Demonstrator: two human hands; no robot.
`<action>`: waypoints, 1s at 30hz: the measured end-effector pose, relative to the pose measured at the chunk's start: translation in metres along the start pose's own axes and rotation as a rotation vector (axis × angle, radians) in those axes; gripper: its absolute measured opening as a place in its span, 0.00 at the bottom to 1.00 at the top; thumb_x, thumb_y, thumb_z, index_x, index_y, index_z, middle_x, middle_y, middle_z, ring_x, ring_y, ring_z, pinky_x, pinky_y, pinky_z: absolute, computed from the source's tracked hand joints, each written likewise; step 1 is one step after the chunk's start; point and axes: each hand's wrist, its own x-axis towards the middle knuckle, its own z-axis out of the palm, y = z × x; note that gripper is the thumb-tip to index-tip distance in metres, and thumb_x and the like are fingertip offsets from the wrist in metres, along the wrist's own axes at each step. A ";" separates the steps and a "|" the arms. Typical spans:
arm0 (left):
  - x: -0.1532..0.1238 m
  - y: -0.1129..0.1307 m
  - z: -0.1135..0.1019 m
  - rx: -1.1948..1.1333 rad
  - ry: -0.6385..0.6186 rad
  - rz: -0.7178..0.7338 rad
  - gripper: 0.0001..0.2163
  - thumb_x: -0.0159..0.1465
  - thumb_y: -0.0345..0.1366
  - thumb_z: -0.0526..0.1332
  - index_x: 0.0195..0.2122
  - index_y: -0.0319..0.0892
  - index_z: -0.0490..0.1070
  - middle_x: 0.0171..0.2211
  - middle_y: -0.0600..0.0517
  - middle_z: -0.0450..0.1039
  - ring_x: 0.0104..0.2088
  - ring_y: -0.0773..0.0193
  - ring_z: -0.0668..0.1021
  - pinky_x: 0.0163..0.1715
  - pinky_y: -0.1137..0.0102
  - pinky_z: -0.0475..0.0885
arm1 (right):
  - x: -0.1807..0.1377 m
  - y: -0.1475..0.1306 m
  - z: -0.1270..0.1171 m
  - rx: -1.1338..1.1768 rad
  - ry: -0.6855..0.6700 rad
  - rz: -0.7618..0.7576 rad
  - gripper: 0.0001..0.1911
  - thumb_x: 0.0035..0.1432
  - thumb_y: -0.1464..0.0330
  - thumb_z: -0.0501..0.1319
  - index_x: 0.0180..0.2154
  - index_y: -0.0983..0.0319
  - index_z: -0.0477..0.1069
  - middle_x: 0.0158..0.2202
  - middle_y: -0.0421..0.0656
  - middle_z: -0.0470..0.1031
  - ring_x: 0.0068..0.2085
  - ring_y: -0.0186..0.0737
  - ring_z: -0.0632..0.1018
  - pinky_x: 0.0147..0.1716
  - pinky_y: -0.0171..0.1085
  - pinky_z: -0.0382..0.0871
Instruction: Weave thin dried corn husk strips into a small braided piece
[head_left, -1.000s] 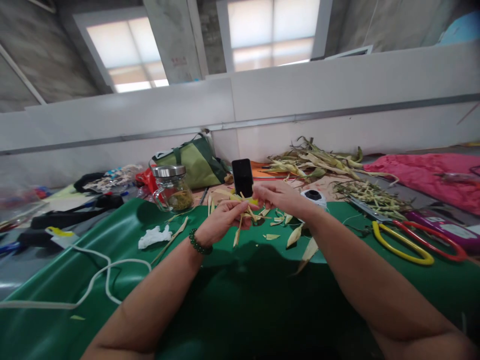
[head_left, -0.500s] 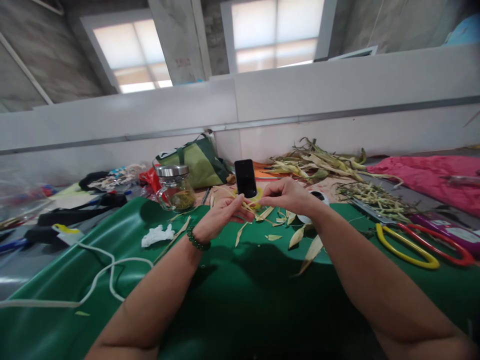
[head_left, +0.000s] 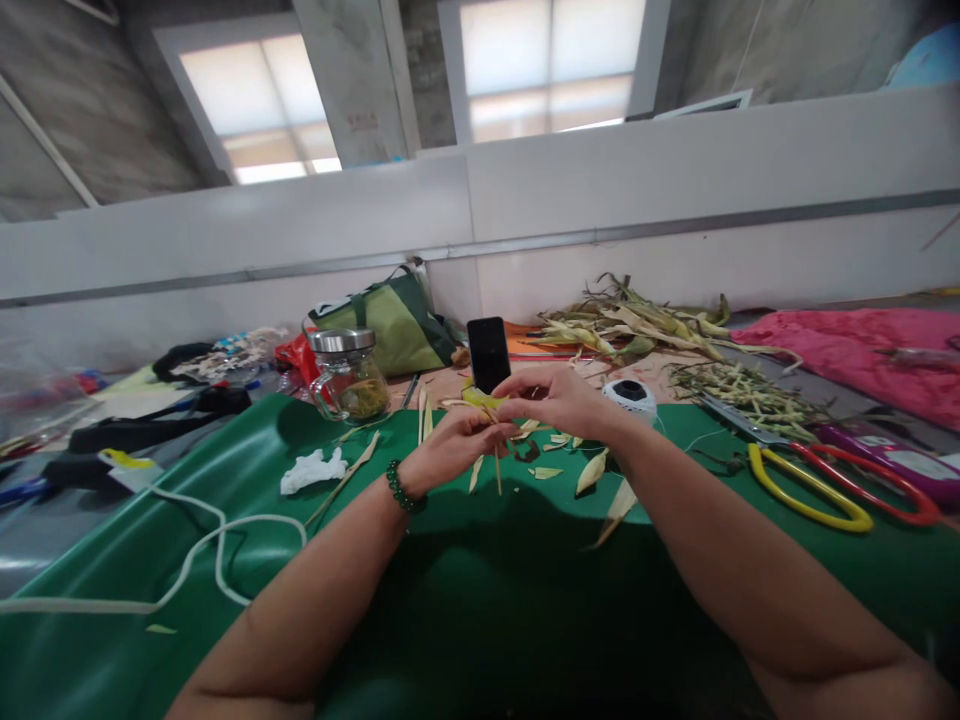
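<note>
My left hand, with a green bead bracelet on its wrist, and my right hand meet over the green mat. Both pinch thin pale-yellow leaf strips between closed fingers; a strip hangs down from the left hand's grip. Cut leaf scraps lie on the mat just beyond and to the right of the hands. A black phone stands upright right behind them.
A lidded glass jar and a green bag sit at the back left. A pile of dried leaves, yellow and red scissors, a white spool, crumpled tissue, a white cord and pink cloth surround the mat.
Both hands shifted slightly while working the strips; the hanging strip now points straight down. The view wobbled a little.
</note>
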 end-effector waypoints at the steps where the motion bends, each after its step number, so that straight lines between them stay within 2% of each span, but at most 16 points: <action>1: 0.000 0.000 0.002 0.018 -0.039 0.003 0.19 0.58 0.50 0.61 0.21 0.38 0.75 0.18 0.51 0.72 0.21 0.68 0.71 0.25 0.73 0.66 | 0.000 -0.001 0.004 0.023 -0.029 0.002 0.13 0.49 0.61 0.64 0.33 0.65 0.77 0.27 0.42 0.76 0.29 0.34 0.72 0.27 0.32 0.64; 3: -0.001 0.002 0.004 0.019 -0.084 0.004 0.19 0.59 0.49 0.60 0.24 0.38 0.76 0.19 0.51 0.72 0.22 0.67 0.72 0.25 0.73 0.67 | 0.000 -0.003 0.008 0.068 -0.062 0.003 0.11 0.48 0.63 0.65 0.29 0.65 0.76 0.24 0.41 0.75 0.27 0.33 0.71 0.26 0.32 0.64; 5: -0.002 0.004 0.007 -0.024 -0.128 0.002 0.18 0.60 0.49 0.59 0.28 0.37 0.77 0.22 0.50 0.74 0.24 0.65 0.74 0.27 0.72 0.69 | 0.000 -0.004 0.010 0.107 -0.038 0.007 0.09 0.47 0.64 0.64 0.26 0.65 0.75 0.23 0.40 0.74 0.26 0.32 0.71 0.24 0.31 0.63; 8: -0.004 0.009 0.011 -0.062 -0.206 0.025 0.19 0.61 0.49 0.58 0.34 0.38 0.78 0.24 0.48 0.76 0.27 0.62 0.76 0.29 0.70 0.71 | 0.000 -0.003 0.009 0.165 0.043 0.037 0.09 0.48 0.64 0.64 0.25 0.64 0.73 0.22 0.39 0.72 0.25 0.31 0.70 0.23 0.31 0.62; 12: -0.008 0.014 0.016 -0.067 -0.280 0.035 0.20 0.63 0.50 0.56 0.34 0.38 0.79 0.21 0.47 0.75 0.25 0.63 0.75 0.29 0.70 0.71 | 0.005 0.005 0.007 0.235 0.222 0.056 0.12 0.46 0.61 0.65 0.25 0.64 0.73 0.21 0.38 0.70 0.24 0.30 0.67 0.25 0.32 0.61; 14: -0.008 0.013 0.016 -0.165 -0.230 -0.036 0.21 0.61 0.52 0.57 0.34 0.37 0.79 0.22 0.47 0.76 0.26 0.63 0.76 0.30 0.70 0.71 | 0.008 0.008 0.003 0.271 0.349 0.049 0.14 0.46 0.59 0.66 0.26 0.64 0.73 0.21 0.37 0.69 0.23 0.29 0.66 0.24 0.32 0.61; 17: -0.003 0.008 0.011 -0.405 -0.021 -0.188 0.22 0.56 0.54 0.62 0.34 0.37 0.79 0.30 0.45 0.79 0.32 0.62 0.78 0.34 0.71 0.72 | 0.007 0.005 -0.007 0.245 0.644 -0.055 0.17 0.49 0.54 0.64 0.27 0.62 0.72 0.22 0.37 0.68 0.24 0.30 0.66 0.25 0.32 0.61; 19: 0.001 0.003 0.006 -0.559 0.120 -0.260 0.21 0.54 0.52 0.66 0.36 0.37 0.79 0.32 0.45 0.80 0.34 0.62 0.79 0.36 0.71 0.73 | 0.002 -0.001 -0.013 0.159 0.745 -0.112 0.22 0.54 0.51 0.60 0.22 0.62 0.70 0.19 0.38 0.66 0.22 0.30 0.65 0.24 0.33 0.60; 20: 0.002 0.002 0.004 -0.621 0.166 -0.278 0.20 0.53 0.50 0.67 0.37 0.37 0.78 0.32 0.45 0.80 0.34 0.62 0.79 0.36 0.71 0.73 | -0.001 -0.004 -0.013 0.111 0.690 -0.091 0.25 0.56 0.50 0.57 0.18 0.62 0.68 0.16 0.38 0.63 0.20 0.30 0.64 0.22 0.33 0.58; 22: 0.004 0.001 0.000 -0.718 0.216 -0.276 0.19 0.53 0.46 0.68 0.39 0.37 0.78 0.33 0.46 0.80 0.35 0.62 0.80 0.37 0.71 0.73 | -0.005 -0.008 -0.009 0.012 0.395 0.019 0.30 0.57 0.49 0.55 0.14 0.63 0.67 0.12 0.38 0.60 0.17 0.29 0.61 0.19 0.33 0.54; 24: 0.004 0.002 -0.002 -0.777 0.231 -0.241 0.16 0.52 0.41 0.70 0.39 0.37 0.78 0.35 0.45 0.80 0.35 0.62 0.80 0.37 0.71 0.73 | -0.007 -0.007 0.001 -0.093 0.072 0.111 0.28 0.56 0.50 0.57 0.15 0.64 0.68 0.12 0.37 0.59 0.16 0.28 0.60 0.17 0.33 0.50; 25: 0.003 0.004 -0.002 -0.796 0.237 -0.223 0.15 0.51 0.38 0.71 0.39 0.36 0.78 0.35 0.45 0.80 0.35 0.62 0.80 0.37 0.71 0.73 | -0.007 -0.006 0.008 -0.137 -0.030 0.121 0.26 0.55 0.53 0.58 0.16 0.64 0.68 0.12 0.37 0.59 0.17 0.28 0.60 0.17 0.33 0.49; 27: 0.002 0.006 -0.003 -0.816 0.254 -0.202 0.15 0.50 0.35 0.71 0.38 0.36 0.78 0.34 0.46 0.81 0.33 0.63 0.80 0.36 0.70 0.74 | -0.006 -0.004 0.020 -0.180 -0.089 0.099 0.22 0.55 0.58 0.59 0.15 0.64 0.66 0.13 0.35 0.58 0.17 0.27 0.59 0.18 0.32 0.48; 30: 0.001 0.007 -0.003 -0.819 0.287 -0.186 0.14 0.52 0.35 0.70 0.39 0.36 0.77 0.34 0.45 0.80 0.32 0.62 0.80 0.36 0.69 0.74 | -0.005 -0.003 0.031 -0.156 -0.066 0.080 0.22 0.55 0.63 0.58 0.13 0.64 0.59 0.13 0.34 0.54 0.18 0.26 0.56 0.19 0.32 0.47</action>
